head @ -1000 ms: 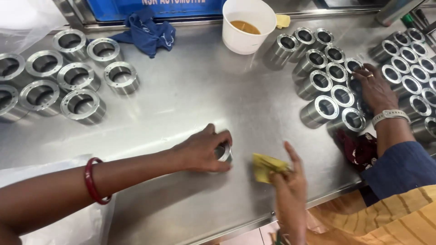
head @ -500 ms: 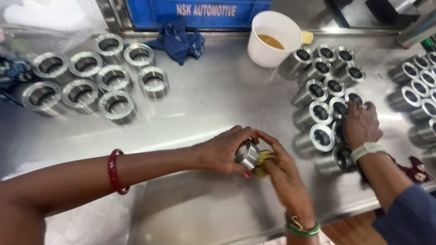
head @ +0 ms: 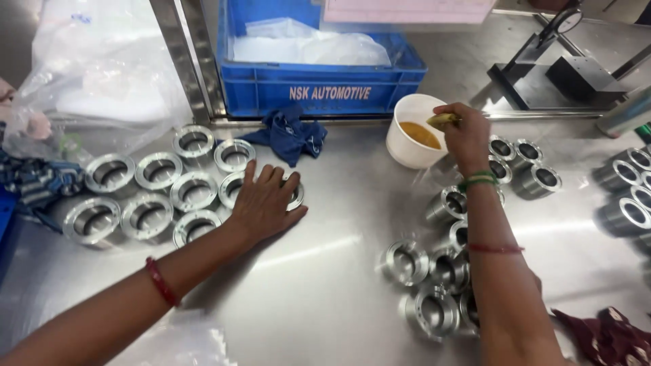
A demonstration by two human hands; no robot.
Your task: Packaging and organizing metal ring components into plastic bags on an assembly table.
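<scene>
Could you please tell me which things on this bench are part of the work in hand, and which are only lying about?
In use:
left hand on a metal ring
right hand dipping a yellow pad at the white cup

Lying about:
blue cloth
blue crate
plastic bag

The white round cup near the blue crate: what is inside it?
The white round cup holds an amber-brown liquid. The right hand holds a small yellowish pad over its rim. The cup wall hides the liquid's depth and bottom.
</scene>
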